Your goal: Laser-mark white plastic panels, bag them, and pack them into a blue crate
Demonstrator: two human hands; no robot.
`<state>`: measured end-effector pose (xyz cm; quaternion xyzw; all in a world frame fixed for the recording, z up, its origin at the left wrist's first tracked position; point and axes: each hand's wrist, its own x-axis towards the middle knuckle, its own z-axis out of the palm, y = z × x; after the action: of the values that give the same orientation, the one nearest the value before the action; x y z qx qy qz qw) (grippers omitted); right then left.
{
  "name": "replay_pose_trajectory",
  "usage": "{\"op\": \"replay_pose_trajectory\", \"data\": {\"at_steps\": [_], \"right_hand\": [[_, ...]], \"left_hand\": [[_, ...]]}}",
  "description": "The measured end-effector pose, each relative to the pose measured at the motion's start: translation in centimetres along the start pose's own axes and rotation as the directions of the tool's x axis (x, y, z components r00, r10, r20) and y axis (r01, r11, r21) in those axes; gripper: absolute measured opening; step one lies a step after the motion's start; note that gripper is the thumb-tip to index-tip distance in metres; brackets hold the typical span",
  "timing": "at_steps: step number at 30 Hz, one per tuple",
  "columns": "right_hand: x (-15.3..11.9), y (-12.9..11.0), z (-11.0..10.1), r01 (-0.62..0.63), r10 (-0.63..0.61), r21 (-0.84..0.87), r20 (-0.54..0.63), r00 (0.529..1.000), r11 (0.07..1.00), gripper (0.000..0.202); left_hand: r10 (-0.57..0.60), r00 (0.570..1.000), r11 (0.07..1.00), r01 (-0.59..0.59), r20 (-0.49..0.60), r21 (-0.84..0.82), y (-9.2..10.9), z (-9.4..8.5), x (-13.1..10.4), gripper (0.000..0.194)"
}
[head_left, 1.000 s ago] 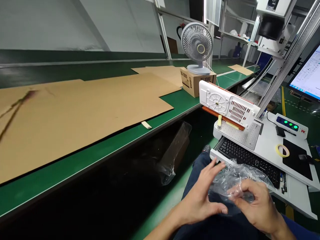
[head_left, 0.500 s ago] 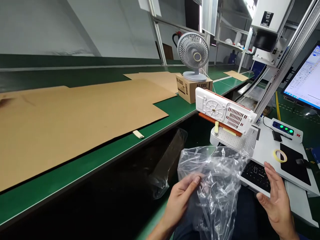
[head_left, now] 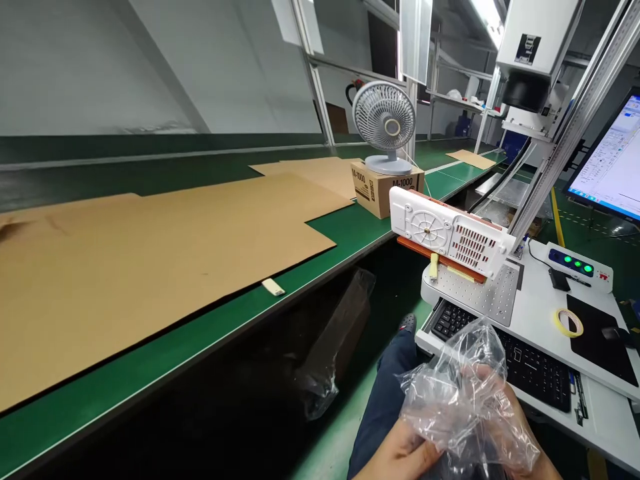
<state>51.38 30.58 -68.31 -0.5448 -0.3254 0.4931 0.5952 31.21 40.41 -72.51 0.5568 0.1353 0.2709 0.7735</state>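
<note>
A crumpled clear plastic bag (head_left: 463,400) is bunched between both hands above my lap, low in the view. My left hand (head_left: 405,453) grips its lower left side, thumb and fingers closed on the film. On the right, my right hand (head_left: 500,407) is closed around the bag, seen through the film. Beyond them, a white panel with a round grille and slots (head_left: 450,230) stands upright with an orange part below it, on a perforated metal plate (head_left: 483,300).
A keyboard (head_left: 535,370) lies on a tray under the white machine table. A tape roll (head_left: 569,323) and a mouse (head_left: 617,335) are at the right. Brown cardboard sheets (head_left: 175,247) cover the green bench, with a fan (head_left: 384,120) on a box (head_left: 383,190) behind. Another plastic bag (head_left: 335,347) hangs below.
The bag, spread out before, is now gathered smaller and lower. My right hand has moved left from its open pose and taken hold of it. My left hand has moved down and right.
</note>
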Motion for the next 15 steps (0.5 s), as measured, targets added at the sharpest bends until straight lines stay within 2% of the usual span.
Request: {"op": "replay_pose_trajectory", "data": {"at_steps": [4, 8, 10, 13, 15], "right_hand": [[2.1, -0.5, -0.3, 0.040, -0.040, -0.005, -0.024, 0.999, 0.999, 0.044], [3.9, -0.7, -1.7, 0.114, -0.119, -0.043, -0.138, 0.983, 0.993, 0.037], [4.6, -0.9, -3.1, 0.189, -0.209, -0.111, -0.209, 0.955, 0.976, 0.036], [5.5, -1.8, -5.7, 0.295, -0.367, -0.262, -0.295, 0.882, 0.919, 0.038], [6.1, -3.0, -7.4, 0.311, -0.438, -0.389, -0.296, 0.849, 0.867, 0.039]], "left_hand": [[-0.084, 0.988, 0.996, 0.084, -0.129, -0.004, 0.4, -0.9, 1.0, 0.052], [-0.039, 0.973, 0.997, 0.053, -0.226, 0.059, 0.7, -2.7, 2.5, 0.049], [-0.030, 0.969, 0.998, 0.044, -0.247, 0.051, 0.7, -3.9, 3.1, 0.047], [-0.032, 0.955, 0.998, 0.047, -0.294, 0.044, 1.3, -6.3, 4.1, 0.044], [-0.002, 0.940, 0.996, 0.031, -0.341, 0.081, 2.1, -8.2, 5.4, 0.043]]}}
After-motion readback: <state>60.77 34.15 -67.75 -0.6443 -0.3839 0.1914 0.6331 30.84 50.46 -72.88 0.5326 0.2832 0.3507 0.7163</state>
